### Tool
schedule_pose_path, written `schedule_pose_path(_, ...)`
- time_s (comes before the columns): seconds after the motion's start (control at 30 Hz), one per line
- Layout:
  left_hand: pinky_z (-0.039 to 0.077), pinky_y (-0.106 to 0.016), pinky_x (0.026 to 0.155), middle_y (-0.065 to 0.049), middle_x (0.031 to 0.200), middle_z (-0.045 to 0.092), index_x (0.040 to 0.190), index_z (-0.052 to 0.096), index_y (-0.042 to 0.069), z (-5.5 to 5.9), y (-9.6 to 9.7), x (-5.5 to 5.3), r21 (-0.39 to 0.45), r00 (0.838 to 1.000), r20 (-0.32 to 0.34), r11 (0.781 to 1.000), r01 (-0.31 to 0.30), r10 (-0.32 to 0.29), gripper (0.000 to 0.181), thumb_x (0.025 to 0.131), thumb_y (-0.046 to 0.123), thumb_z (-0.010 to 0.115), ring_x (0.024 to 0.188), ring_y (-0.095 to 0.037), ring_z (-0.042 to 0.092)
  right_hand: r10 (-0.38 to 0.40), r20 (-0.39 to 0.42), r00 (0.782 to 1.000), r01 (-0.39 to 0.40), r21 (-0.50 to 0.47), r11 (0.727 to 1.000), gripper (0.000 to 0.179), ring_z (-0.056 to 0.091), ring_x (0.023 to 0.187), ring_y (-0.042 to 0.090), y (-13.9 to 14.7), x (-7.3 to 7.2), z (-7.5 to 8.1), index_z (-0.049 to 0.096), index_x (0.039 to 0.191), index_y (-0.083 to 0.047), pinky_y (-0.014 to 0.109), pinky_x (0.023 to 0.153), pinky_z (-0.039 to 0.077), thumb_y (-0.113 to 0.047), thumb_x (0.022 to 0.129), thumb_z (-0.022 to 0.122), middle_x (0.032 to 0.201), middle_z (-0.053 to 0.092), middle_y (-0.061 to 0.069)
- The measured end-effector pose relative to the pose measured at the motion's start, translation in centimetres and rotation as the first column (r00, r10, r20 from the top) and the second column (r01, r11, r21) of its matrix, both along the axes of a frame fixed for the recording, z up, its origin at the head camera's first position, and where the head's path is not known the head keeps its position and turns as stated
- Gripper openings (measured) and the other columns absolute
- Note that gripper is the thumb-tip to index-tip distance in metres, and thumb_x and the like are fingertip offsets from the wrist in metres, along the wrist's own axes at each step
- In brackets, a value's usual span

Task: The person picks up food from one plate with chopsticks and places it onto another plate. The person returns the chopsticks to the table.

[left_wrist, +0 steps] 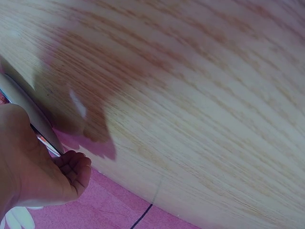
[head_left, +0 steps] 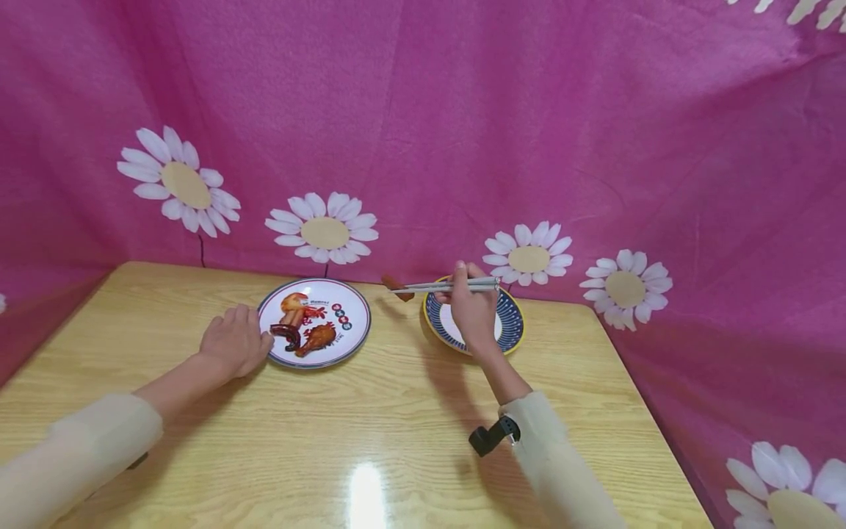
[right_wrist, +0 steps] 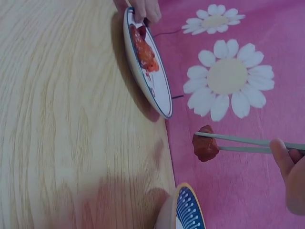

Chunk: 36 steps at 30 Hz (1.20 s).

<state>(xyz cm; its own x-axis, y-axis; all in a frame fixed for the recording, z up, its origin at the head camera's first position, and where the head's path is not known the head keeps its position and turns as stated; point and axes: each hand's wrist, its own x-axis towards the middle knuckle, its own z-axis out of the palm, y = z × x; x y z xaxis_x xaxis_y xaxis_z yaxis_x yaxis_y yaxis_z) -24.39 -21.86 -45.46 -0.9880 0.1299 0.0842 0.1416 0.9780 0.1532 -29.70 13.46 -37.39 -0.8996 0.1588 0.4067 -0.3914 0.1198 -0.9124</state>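
Observation:
My left hand (head_left: 233, 342) grips the left rim of a white plate (head_left: 355, 339) with a dark edge and printed lettering. On that plate lie a drumstick (head_left: 319, 338), a dark curved sausage-like piece (head_left: 287, 338) and other orange-brown food pieces. In my right hand (head_left: 472, 312) is a pair of pale chopsticks (head_left: 429, 286). Their tips pinch a reddish-brown, meat-like piece (right_wrist: 205, 145) in the air, between the plate and a blue-patterned bowl (head_left: 510, 327) with a yellow rim. My right hand hovers over this bowl and hides part of it.
Both dishes stand on a light wood table (head_left: 370, 426) close to its back edge. Behind it and at the sides hangs a magenta cloth (head_left: 423, 132) with large white flowers. A black wrist mount (head_left: 492, 435) sticks out from the right sleeve.

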Motion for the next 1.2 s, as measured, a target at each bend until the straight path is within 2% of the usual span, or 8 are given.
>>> schedule_pose_path(0.1,0.043,-0.052,0.078,-0.022,0.09,0.043,0.102,0.046,-0.017,0.1,0.0,0.0,-0.005,1.0,-0.005,1.0,0.003,-0.003,0.044,0.096,0.026,0.047,0.09,-0.038,0.048,-0.034,-0.005,0.999,0.034,0.011,0.999,0.042,0.071,0.061,0.023,0.8,-0.5,-0.5,0.056,0.081,0.014,0.035,0.06,0.058,-0.02,0.105,0.05,0.074,0.064,0.026)
schedule_pose_path(0.23,0.043,-0.051,0.078,-0.021,0.09,0.042,0.102,0.045,-0.017,0.0,0.0,-0.1,-0.009,1.0,-0.004,1.0,0.005,-0.005,0.043,0.096,0.026,0.046,0.09,-0.038,0.048,-0.064,-0.018,0.998,0.064,0.019,0.998,0.04,0.069,0.057,0.016,1.7,-0.7,-0.8,0.057,0.08,0.01,0.034,0.058,0.058,-0.02,0.104,0.05,0.069,0.062,0.018)
schedule_pose_path(0.4,0.043,-0.051,0.077,-0.021,0.088,0.042,0.1,0.046,-0.016,0.0,0.0,-0.1,-0.01,1.0,-0.008,1.0,0.003,-0.003,0.042,0.096,0.025,0.046,0.088,-0.037,0.048,-0.076,-0.03,0.997,0.076,0.004,0.997,0.038,0.066,0.054,0.011,2.6,-0.8,-0.8,0.057,0.08,0.011,0.033,0.056,0.057,-0.019,0.104,0.051,0.07,0.061,0.019)
schedule_pose_path(0.7,0.043,-0.051,0.077,-0.02,0.088,0.042,0.098,0.047,-0.016,0.0,0.0,0.0,-0.005,1.0,-0.013,1.0,0.002,-0.002,0.04,0.095,0.025,0.047,0.087,-0.037,0.049,-0.095,-0.02,0.995,0.095,-0.019,0.995,0.035,0.066,0.054,0.011,4.0,-0.9,-0.3,0.055,0.081,0.013,0.03,0.056,0.057,-0.013,0.103,0.051,0.073,0.06,0.029)
schedule_pose_path(0.87,0.044,-0.05,0.075,-0.02,0.087,0.042,0.097,0.047,-0.015,-0.1,0.0,0.0,-0.006,1.0,-0.023,1.0,0.001,-0.001,0.04,0.095,0.024,0.048,0.086,-0.036,0.049,-0.085,-0.003,0.996,0.085,-0.022,0.996,0.031,0.068,0.057,0.019,4.8,-0.7,0.1,0.057,0.077,0.007,0.035,0.057,0.057,-0.009,0.103,0.05,0.077,0.059,0.033)
schedule_pose_path(1.03,0.044,-0.051,0.075,-0.02,0.086,0.042,0.096,0.047,-0.015,-0.1,0.0,0.0,0.001,1.0,-0.022,1.0,-0.001,0.001,0.039,0.095,0.024,0.048,0.085,-0.037,0.049,-0.087,0.009,0.996,0.087,-0.009,0.996,0.03,0.07,0.061,0.03,5.0,0.7,1.6,0.058,0.076,0.005,0.041,0.06,0.057,-0.003,0.102,0.048,0.077,0.057,0.034)
schedule_pose_path(1.2,0.043,-0.052,0.076,-0.02,0.087,0.043,0.097,0.047,-0.015,-0.1,0.0,-0.1,0.003,1.0,-0.013,1.0,-0.003,0.003,0.041,0.095,0.025,0.048,0.086,-0.037,0.049,-0.098,0.026,0.995,0.098,-0.011,0.995,0.031,0.069,0.058,0.022,5.3,1.6,2.4,0.058,0.076,0.006,0.037,0.06,0.057,-0.007,0.103,0.048,0.075,0.059,0.031)
